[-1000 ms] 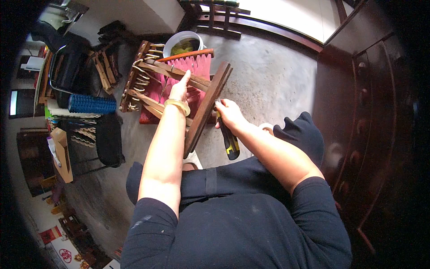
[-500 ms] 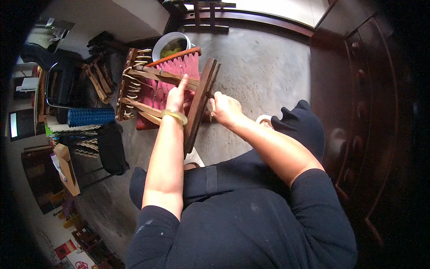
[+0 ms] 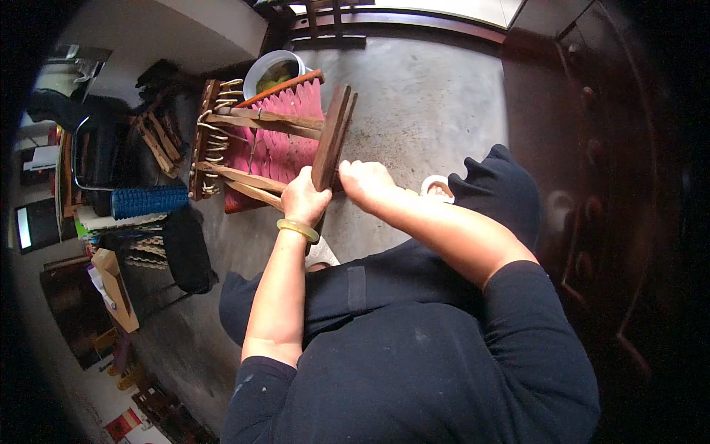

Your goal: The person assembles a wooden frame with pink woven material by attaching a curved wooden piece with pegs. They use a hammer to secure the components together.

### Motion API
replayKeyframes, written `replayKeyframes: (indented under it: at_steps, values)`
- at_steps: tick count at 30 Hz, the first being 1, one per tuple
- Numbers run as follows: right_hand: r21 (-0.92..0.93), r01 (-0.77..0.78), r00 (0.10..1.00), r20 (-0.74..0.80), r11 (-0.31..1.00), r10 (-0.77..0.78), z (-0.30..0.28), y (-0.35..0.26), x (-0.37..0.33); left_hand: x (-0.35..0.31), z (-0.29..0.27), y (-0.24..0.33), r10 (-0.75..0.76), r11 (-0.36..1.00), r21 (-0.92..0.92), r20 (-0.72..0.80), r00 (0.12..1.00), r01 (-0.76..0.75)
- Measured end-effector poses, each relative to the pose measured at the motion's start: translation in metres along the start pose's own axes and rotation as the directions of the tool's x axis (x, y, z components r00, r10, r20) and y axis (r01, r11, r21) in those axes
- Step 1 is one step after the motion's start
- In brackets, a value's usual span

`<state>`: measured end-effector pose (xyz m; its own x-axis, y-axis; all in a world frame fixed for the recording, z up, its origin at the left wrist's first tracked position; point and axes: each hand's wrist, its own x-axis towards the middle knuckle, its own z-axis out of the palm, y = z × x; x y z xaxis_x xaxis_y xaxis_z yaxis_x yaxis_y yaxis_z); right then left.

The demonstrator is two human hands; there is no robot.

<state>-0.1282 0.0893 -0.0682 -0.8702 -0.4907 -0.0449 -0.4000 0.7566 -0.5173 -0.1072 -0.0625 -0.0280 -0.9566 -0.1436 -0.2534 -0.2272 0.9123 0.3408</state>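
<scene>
A wooden folding stool (image 3: 335, 126) is tilted on its side in front of me, its thick dark rail toward my hands. Pale cords (image 3: 214, 148) loop along its far-left rail, and lighter wooden legs (image 3: 248, 180) run between the rails. My left hand (image 3: 305, 198), with a pale bangle at the wrist, is wrapped around the lower part of the dark rail. Close to the right side of that rail, my right hand (image 3: 366, 181) is closed in a pinch; whatever it holds is hidden. Pink ridged material (image 3: 296, 153) shows behind the legs.
Beyond the stool stands a white bucket (image 3: 252, 77) with something yellow-green inside. A blue textured roller (image 3: 150, 201) and a black chair (image 3: 185, 248) are at the left. Dark wooden furniture (image 3: 592, 185) lines the right side.
My left hand has drawn back from the stool's legs to the dark rail and closed around it. The right hand stays beside the rail, shifted slightly left.
</scene>
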Motion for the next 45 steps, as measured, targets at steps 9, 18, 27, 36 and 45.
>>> replayKeyframes:
  at_steps: [9,18,27,36,45]
  values:
    - [-0.114,-0.283,0.959,-0.068,0.952,0.277,-0.055,0.057,0.068,-0.008,0.003,0.0,0.033,0.999,-0.025,-0.034,0.999,-0.034]
    - [-0.011,-0.103,0.991,-0.092,0.995,0.101,-0.018,0.018,0.021,-0.01,0.01,-0.011,0.014,0.999,-0.048,-0.08,0.997,-0.018]
    - [-0.062,-0.082,0.986,-0.148,0.995,0.072,-0.026,0.042,0.062,-0.008,0.003,-0.008,0.05,0.998,-0.039,-0.049,0.998,-0.052]
    - [0.074,-0.152,0.958,-0.235,0.986,0.165,-0.018,0.054,0.034,-0.001,0.007,-0.009,0.028,0.999,0.026,-0.082,0.996,-0.026]
    - [0.054,0.081,0.995,0.055,0.995,-0.084,0.001,0.022,0.017,-0.008,0.008,-0.009,0.039,0.998,-0.05,-0.092,0.995,-0.043]
